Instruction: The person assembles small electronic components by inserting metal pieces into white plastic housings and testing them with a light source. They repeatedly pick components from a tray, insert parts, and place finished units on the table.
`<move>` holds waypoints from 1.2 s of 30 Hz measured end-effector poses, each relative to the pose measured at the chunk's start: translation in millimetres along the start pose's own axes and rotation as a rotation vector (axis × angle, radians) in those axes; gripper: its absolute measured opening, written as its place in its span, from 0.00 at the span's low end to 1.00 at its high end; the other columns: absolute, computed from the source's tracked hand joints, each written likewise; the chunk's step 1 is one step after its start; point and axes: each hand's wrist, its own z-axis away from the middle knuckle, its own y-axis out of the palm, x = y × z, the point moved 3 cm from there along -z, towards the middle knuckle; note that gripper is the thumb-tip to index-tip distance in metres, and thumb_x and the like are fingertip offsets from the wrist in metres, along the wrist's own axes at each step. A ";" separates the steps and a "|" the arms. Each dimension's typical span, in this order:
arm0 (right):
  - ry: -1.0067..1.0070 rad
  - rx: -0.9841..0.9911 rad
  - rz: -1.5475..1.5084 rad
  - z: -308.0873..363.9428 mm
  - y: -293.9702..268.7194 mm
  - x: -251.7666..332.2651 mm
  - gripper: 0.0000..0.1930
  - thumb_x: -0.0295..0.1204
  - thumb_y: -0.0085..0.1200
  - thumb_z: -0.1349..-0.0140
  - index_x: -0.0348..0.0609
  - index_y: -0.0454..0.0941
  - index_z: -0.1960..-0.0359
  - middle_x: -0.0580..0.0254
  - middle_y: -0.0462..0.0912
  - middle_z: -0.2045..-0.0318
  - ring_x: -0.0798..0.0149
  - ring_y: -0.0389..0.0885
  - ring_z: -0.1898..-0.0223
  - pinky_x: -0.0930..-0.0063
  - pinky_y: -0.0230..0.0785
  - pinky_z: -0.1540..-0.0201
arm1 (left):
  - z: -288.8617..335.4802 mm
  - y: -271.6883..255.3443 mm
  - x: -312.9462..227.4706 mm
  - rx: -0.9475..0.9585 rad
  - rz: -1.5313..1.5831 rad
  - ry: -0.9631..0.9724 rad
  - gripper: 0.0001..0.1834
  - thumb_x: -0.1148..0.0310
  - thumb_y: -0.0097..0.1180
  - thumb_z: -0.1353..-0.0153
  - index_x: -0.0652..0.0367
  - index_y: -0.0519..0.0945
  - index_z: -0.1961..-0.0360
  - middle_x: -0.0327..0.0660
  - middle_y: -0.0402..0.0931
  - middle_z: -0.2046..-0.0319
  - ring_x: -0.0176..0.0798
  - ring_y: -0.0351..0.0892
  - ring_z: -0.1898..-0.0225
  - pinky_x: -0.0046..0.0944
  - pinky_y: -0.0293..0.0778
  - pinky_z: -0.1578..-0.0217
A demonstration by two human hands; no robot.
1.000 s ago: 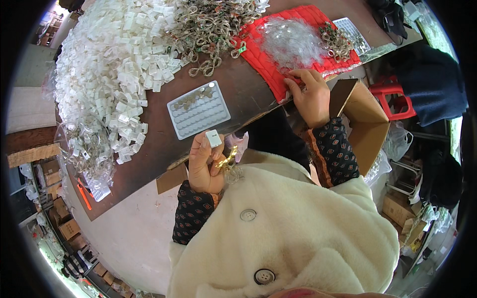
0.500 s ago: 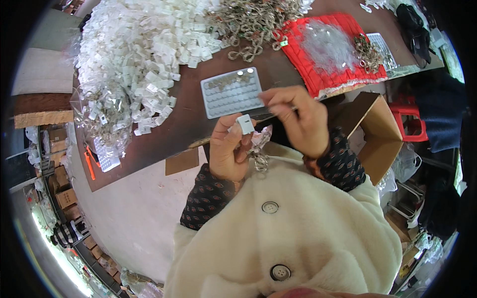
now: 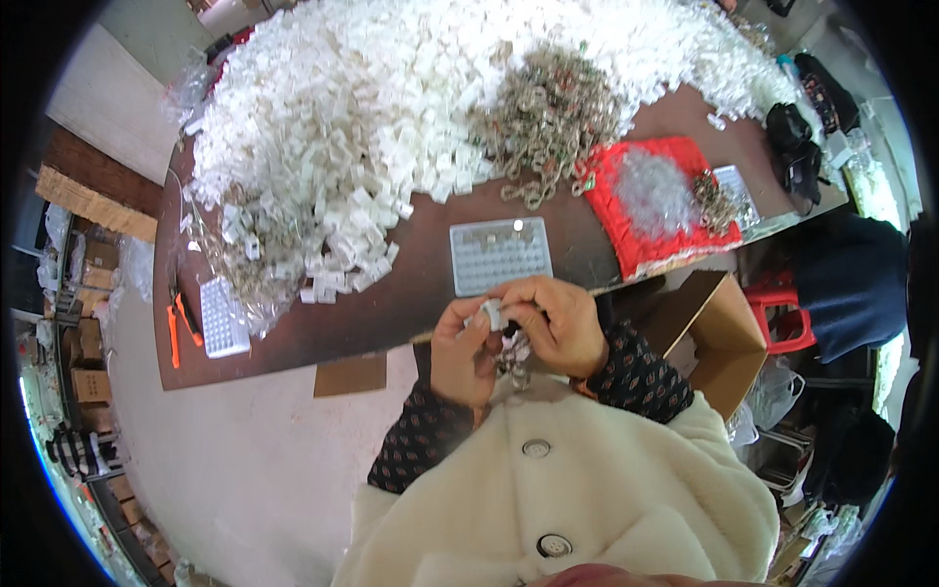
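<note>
My left hand (image 3: 462, 354) is closed on a small white card (image 3: 492, 314), holding it upright in front of my chest. My right hand (image 3: 565, 331) meets it from the other side, thumb and fingers pinched at the card's edge; whatever lies in that pinch is too small or hidden to make out. A bunch of greyish strands (image 3: 514, 360), partly in clear plastic, hangs below the card between my hands. Just beyond them on the brown table (image 3: 391, 318) lies a pale tray of small compartments (image 3: 469, 282), with small pieces along its far rows.
A large heap of white cards (image 3: 342, 147) covers the table's left and back. Beside it are a pile of braided bracelets (image 3: 553, 117) and a red cloth (image 3: 641, 256) with clear bags (image 3: 660, 196). Orange-handled pliers (image 3: 176, 333) lie far left. An open cardboard box (image 3: 729, 338) stands right.
My right hand has come left from beside the tray to the white card in my left hand. The view has shifted, showing more of the table's far side.
</note>
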 end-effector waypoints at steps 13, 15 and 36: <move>0.017 0.083 0.017 -3.0 12.9 5.4 0.08 0.25 0.57 0.37 0.40 0.81 0.57 0.53 0.86 0.60 0.52 0.85 0.58 0.67 0.77 0.54 | 2.5 -3.1 -13.2 0.099 -0.155 0.184 0.08 0.70 0.60 0.34 0.58 0.78 0.55 0.38 0.79 0.67 0.25 0.74 0.73 0.24 0.70 0.77; 0.111 0.077 0.011 -1.4 12.2 2.7 0.08 0.25 0.55 0.36 0.39 0.81 0.57 0.51 0.85 0.60 0.49 0.84 0.58 0.64 0.76 0.53 | 2.3 -1.3 -9.7 -0.019 -0.034 0.117 0.06 0.72 0.58 0.33 0.57 0.78 0.57 0.38 0.79 0.68 0.24 0.72 0.77 0.23 0.63 0.83; 0.003 -0.004 -0.128 10.3 26.6 -4.6 0.13 0.21 0.54 0.35 0.36 0.73 0.49 0.55 0.82 0.57 0.65 0.82 0.58 0.73 0.73 0.52 | 12.1 16.3 -27.8 -0.113 -0.111 0.006 0.05 0.71 0.59 0.33 0.57 0.78 0.58 0.32 0.72 0.75 0.21 0.64 0.80 0.24 0.57 0.83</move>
